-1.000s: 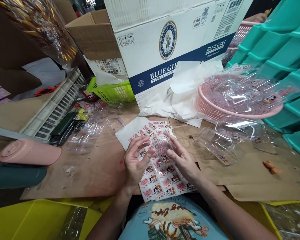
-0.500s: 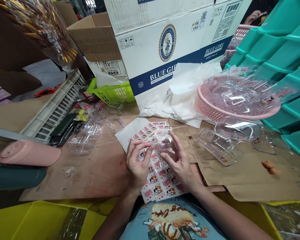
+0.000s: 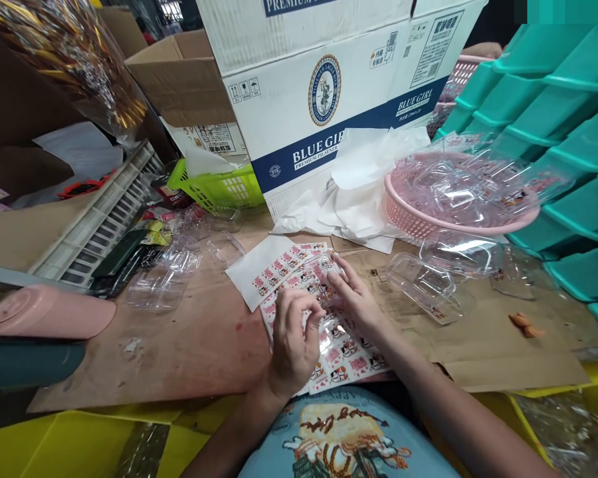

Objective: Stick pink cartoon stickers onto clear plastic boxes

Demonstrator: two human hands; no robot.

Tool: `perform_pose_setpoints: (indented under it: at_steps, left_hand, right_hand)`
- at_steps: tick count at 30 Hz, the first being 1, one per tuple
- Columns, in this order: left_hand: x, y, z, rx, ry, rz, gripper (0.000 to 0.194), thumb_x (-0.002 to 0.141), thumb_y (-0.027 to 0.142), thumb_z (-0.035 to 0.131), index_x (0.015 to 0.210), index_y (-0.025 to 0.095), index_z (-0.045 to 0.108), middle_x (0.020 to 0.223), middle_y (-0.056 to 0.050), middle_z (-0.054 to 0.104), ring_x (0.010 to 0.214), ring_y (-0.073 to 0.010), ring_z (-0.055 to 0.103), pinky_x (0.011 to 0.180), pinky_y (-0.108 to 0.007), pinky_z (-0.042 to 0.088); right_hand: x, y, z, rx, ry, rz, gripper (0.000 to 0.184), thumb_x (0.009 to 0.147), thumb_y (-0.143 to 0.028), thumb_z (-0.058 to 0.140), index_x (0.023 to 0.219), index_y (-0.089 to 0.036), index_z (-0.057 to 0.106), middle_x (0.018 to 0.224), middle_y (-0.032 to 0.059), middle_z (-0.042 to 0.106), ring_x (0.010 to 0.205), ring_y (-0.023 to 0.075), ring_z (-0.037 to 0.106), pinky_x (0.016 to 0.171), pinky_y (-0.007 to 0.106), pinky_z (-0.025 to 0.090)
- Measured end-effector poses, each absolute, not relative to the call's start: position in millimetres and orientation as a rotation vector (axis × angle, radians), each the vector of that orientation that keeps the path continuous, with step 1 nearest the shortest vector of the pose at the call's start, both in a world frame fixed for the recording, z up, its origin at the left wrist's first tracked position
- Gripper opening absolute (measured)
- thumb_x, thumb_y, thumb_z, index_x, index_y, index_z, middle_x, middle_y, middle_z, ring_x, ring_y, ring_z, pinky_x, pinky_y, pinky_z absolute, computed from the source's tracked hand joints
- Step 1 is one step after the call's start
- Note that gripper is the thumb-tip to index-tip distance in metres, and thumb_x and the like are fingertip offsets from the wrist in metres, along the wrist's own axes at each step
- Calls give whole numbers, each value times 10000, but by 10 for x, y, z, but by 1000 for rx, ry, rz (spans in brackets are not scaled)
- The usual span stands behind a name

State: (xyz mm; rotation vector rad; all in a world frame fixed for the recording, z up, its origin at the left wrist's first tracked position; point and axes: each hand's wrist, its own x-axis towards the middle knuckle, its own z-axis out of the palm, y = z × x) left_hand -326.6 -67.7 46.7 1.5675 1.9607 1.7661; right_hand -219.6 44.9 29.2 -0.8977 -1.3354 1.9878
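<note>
My right hand (image 3: 357, 300) holds a small transparent plastic box (image 3: 335, 265), its thumb and fingers along the near right side. My left hand (image 3: 296, 340) is closed in a pinch at the box's left side, thumb against the forefinger; whatever lies between the fingertips is too small to make out. Below both hands are sheets of stickers (image 3: 336, 348) printed with cartoon cats or dogs and pink lettering. They overlap on the worktop, and a white backing sheet (image 3: 249, 282) pokes out at the upper left.
A pink basket (image 3: 403, 214) heaped with transparent boxes stands at the right, with more plastic boxes (image 3: 428, 295) before it. Crumpled white paper (image 3: 359, 172) lies against a large carton (image 3: 264, 119). Teal bins (image 3: 573, 153) rise at right. A pink cup (image 3: 50, 312) lies left.
My left hand has come nearer, its fingers curling from a loose spread into a pinch. My right hand stays on the plastic box. The view has shifted slightly to the right.
</note>
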Motion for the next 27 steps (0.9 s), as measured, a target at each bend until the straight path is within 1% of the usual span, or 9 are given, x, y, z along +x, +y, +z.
perform_pose_setpoints:
  at_steps: [4,8,10,13,15,17,20,23,27]
  left_hand:
    - [-3462,-661,420,737,1636,1912,247,933,418,582,872,180,608,867,-34,593,819,-149,581,798,-289,511]
    - [-3680,-654,423,367,1128,1594,512,884,634,540,1024,153,647,1027,-125,672,930,-219,666,858,-402,561]
    - [-3735,-663,463,561,1096,1578,583,812,618,657,1220,205,605,1256,-142,623,1171,-263,611,993,-434,513]
    - [-3781,-656,541,1136,1240,1464,794,712,383,830,1416,299,472,1431,-106,513,1376,-276,453,1109,-410,421]
    - [-3788,-624,562,1437,1413,1328,579,815,268,723,1359,281,526,1343,-113,561,1297,-266,518,1070,-405,447]
    - [-3764,-579,530,1601,1655,1330,292,930,194,506,1205,232,596,1173,-109,601,1137,-238,584,993,-395,479]
    - [-3666,-519,396,1664,1979,1441,255,954,128,359,1078,203,568,1041,-86,561,1011,-219,567,917,-378,476]
    - [-3548,-489,254,1662,2092,1526,224,957,145,353,1088,210,523,1046,-82,533,986,-217,547,890,-367,476]
    - [-3467,-481,180,1651,2091,1515,209,949,180,379,1113,203,506,1075,-95,532,1010,-233,541,893,-379,480]
  right_hand:
    - [-2130,490,332,-794,-1381,2034,599,875,-508,656,1396,-289,457,934,28,604,975,214,619,701,306,571]
    - [-2059,535,452,-699,-1483,2117,442,878,-507,658,1242,-279,555,973,22,658,913,196,650,702,298,561]
    - [-2042,593,531,-643,-1577,2177,406,872,-502,666,1194,-267,588,974,19,664,861,182,649,679,288,550]
    - [-2051,681,614,-531,-1807,2284,352,907,-529,600,1129,-256,594,925,13,654,776,172,636,631,291,529]
    - [-2079,695,632,-537,-2000,2067,338,912,-539,588,1088,-250,584,929,26,646,781,182,623,638,304,514]
    - [-2110,651,629,-616,-2116,1489,336,881,-522,643,1050,-238,579,986,64,636,873,221,601,722,354,503]
    - [-2140,485,624,-594,-2153,733,281,861,-448,692,971,-224,564,941,76,615,904,252,537,839,428,443]
    - [-2164,289,631,-549,-2317,529,246,898,-445,631,881,-218,538,835,66,581,822,247,477,801,426,421]
    - [-2231,136,606,-664,-2467,362,214,986,-355,481,849,-206,552,860,96,582,865,271,451,840,456,395]
